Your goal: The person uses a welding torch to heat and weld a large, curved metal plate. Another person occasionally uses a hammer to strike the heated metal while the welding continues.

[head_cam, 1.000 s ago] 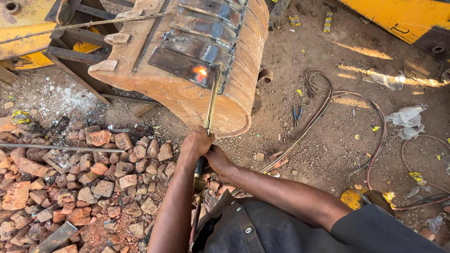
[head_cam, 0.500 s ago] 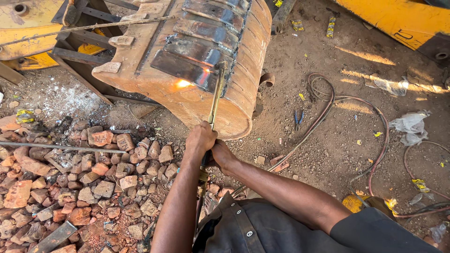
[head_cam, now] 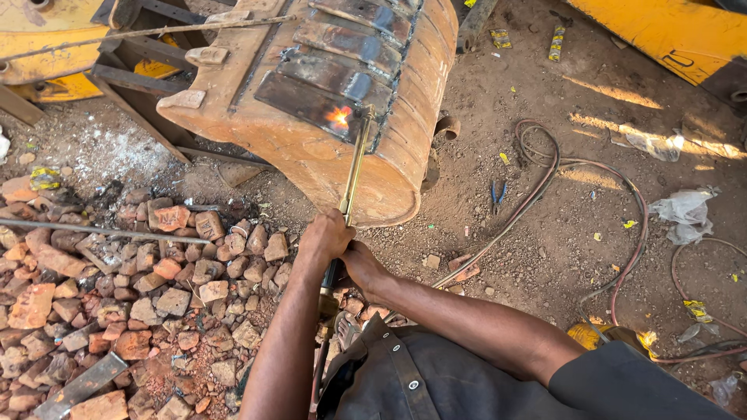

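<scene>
Looking from your grip, the rusty excavator bucket (head_cam: 327, 101) sits straight ahead and up. Your cutting torch (head_cam: 354, 167) runs long-ways away from your hands, tip at the flame (head_cam: 339, 117) on the dark steel plate (head_cam: 311, 97). Your left hand (head_cam: 325, 237) is wrapped tight round the tube, further forward, so nearer the work. Your right hand (head_cam: 362, 264) clamps the handle just behind, touching it.

I see my left hand (head_cam: 325, 237) and right hand (head_cam: 362, 264) clasped together around a long brass cutting torch (head_cam: 354, 167). Its orange flame (head_cam: 339, 117) touches a dark steel plate (head_cam: 311, 97) on the rusty orange excavator bucket (head_cam: 389, 167), beside broken brick rubble (head_cam: 140, 288).
</scene>
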